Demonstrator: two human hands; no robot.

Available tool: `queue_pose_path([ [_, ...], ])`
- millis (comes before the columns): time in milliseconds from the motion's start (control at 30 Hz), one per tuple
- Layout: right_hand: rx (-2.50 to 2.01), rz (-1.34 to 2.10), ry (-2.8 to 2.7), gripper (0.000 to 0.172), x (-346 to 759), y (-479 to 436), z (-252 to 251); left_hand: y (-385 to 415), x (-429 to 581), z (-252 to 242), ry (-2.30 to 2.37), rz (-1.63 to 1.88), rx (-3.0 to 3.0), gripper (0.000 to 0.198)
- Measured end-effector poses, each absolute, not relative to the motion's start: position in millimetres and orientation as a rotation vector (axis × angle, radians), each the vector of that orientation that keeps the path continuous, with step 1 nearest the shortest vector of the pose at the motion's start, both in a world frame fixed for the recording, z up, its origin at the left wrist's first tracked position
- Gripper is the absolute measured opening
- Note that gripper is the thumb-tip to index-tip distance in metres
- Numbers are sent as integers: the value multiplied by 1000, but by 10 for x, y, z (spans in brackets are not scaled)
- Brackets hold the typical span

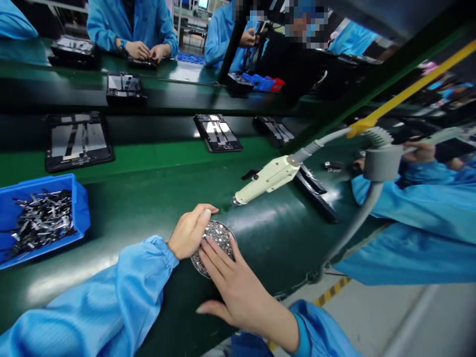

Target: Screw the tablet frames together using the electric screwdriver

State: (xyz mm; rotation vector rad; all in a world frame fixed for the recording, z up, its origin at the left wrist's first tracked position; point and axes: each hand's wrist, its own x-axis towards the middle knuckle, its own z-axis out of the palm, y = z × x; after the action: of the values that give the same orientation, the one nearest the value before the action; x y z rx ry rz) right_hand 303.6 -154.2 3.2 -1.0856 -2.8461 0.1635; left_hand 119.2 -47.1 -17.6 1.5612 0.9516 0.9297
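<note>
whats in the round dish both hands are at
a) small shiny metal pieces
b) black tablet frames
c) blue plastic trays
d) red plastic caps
a, the round dish at the left hand and right hand is heaped with small shiny metal pieces, though they are too small to identify exactly

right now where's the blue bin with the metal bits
In the head view, the blue bin sits far left on the green bench, left of the person's left hand and the round dish of small silver parts.
</note>
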Motion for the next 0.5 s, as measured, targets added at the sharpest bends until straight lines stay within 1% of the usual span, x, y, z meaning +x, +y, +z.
queue_pose_path([
  [133, -1152, 23, -2858, 75, 3042, -1489, 94, -472, 1194, -178, 955, 939, 1559, 46],
  [300, -1023, 75, -2860, 78, 3021, -1584, 134, -471, 1195, -183, 968, 948, 1547, 43],
  [333, -1024, 82, -2830, 75, 3017, -1584, 129, -474, 1195, -187, 974, 963, 1533, 43],
  [433, -1044, 94, -2671, 57, 3056, -1526, 117, -479, 1204, -211, 971, 983, 1502, 44],
  [467, -1044, 99, -2616, 55, 3075, -1488, 114, -477, 1209, -223, 970, 989, 1493, 44],
  [500, -1060, 106, -2577, 59, 3086, -1443, 108, -472, 1214, -236, 971, 999, 1481, 45],
])
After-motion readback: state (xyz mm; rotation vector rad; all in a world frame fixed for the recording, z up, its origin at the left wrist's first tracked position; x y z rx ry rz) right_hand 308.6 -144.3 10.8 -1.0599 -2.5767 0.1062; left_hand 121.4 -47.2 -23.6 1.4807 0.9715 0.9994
